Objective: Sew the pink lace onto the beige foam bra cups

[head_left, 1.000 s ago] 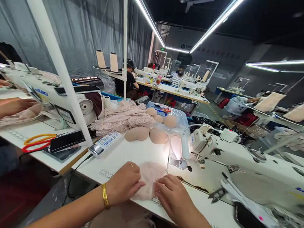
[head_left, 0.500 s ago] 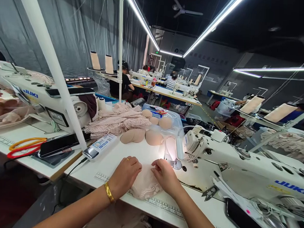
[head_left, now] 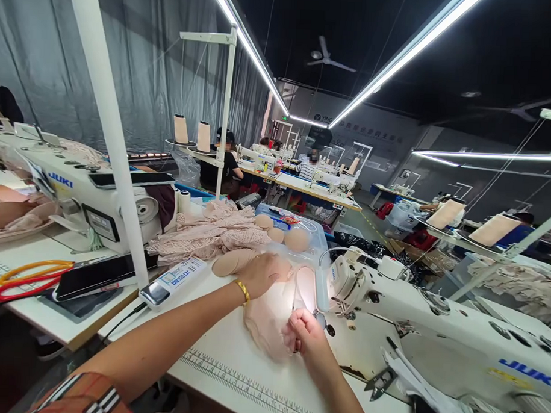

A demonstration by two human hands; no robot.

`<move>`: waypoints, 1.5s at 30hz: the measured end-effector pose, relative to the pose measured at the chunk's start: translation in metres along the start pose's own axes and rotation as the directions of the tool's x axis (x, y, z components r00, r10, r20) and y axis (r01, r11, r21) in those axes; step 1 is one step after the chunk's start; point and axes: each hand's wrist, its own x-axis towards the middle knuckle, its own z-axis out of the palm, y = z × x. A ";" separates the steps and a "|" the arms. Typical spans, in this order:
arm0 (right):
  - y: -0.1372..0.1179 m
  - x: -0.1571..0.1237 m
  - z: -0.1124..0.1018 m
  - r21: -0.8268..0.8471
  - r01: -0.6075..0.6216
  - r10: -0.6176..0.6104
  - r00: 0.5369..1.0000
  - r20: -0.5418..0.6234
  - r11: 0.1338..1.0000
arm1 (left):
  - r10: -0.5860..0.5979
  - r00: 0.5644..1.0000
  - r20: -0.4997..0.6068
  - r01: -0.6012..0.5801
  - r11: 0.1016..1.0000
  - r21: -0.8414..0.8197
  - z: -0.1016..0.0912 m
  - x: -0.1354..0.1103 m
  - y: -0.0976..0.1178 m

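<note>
A sheer pale-pink fabric piece [head_left: 265,320] lies spread on the sewing table beside the machine's needle area. My right hand [head_left: 306,335] is closed in a pinch on its right edge. My left hand [head_left: 265,273], with a gold bracelet on the wrist, is stretched forward above the far end of the fabric. It is over or against the beige moulded cups, and motion blur hides what its fingers do. One stacked pair of cups [head_left: 231,263] shows just left of that hand. Several round beige cups [head_left: 296,239] lie behind it.
A white sewing machine [head_left: 417,296] with its lit lamp stands to the right, thread snips [head_left: 380,383] before it. Ruffled beige fabric [head_left: 206,231] is heaped behind. A white boxed device [head_left: 171,281], a post [head_left: 108,134] and orange-red scissors [head_left: 31,279] are at left.
My left hand has moved forward from the fabric to the cups. My right hand has closed on the fabric's edge, and the fabric has shifted and spread out. The view has tilted up slightly.
</note>
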 end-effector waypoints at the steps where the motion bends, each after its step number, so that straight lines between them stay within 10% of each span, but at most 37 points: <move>1: 0.003 0.001 -0.001 0.005 0.018 -0.018 1.000 -0.007 1.000 | -0.002 1.000 -0.001 0.002 1.000 0.028 0.007 0.011 0.000; 7: 0.012 0.005 -0.007 0.026 0.060 -0.058 0.997 -0.056 0.998 | 0.013 1.000 -0.023 -0.012 0.998 0.062 0.025 0.037 -0.005; 15: 0.017 0.014 -0.013 0.108 -0.006 0.019 0.993 -0.113 0.994 | -0.131 0.959 -0.250 0.063 0.963 -0.262 -0.022 -0.017 0.004; 23: 0.010 0.008 -0.007 0.102 0.018 -0.008 0.996 -0.093 0.995 | -0.278 0.955 0.103 0.248 0.560 -0.791 -0.019 -0.090 0.034; 27: 0.004 0.000 -0.004 -0.034 0.066 -0.069 0.992 -0.108 0.997 | -0.202 0.964 0.175 0.266 0.666 -0.697 -0.025 -0.091 0.033; 32: -0.034 -0.029 0.007 -0.239 0.156 -0.159 0.987 0.007 0.959 | 0.093 0.981 0.170 0.012 0.846 -0.533 -0.062 -0.085 0.045; 36: -0.075 -0.056 0.014 -0.518 0.302 -0.195 0.948 0.252 0.800 | 0.330 0.881 0.339 -0.123 0.852 -0.509 -0.059 -0.082 0.063; 42: -0.103 -0.071 -0.009 -0.623 0.250 -0.215 0.968 0.133 0.741 | 0.373 0.620 0.691 0.248 0.742 -0.623 -0.031 -0.089 0.040; 45: -0.100 -0.069 -0.011 -0.692 0.313 -0.407 0.913 0.031 0.650 | 0.310 0.698 0.645 0.126 0.834 -0.537 -0.035 -0.084 0.027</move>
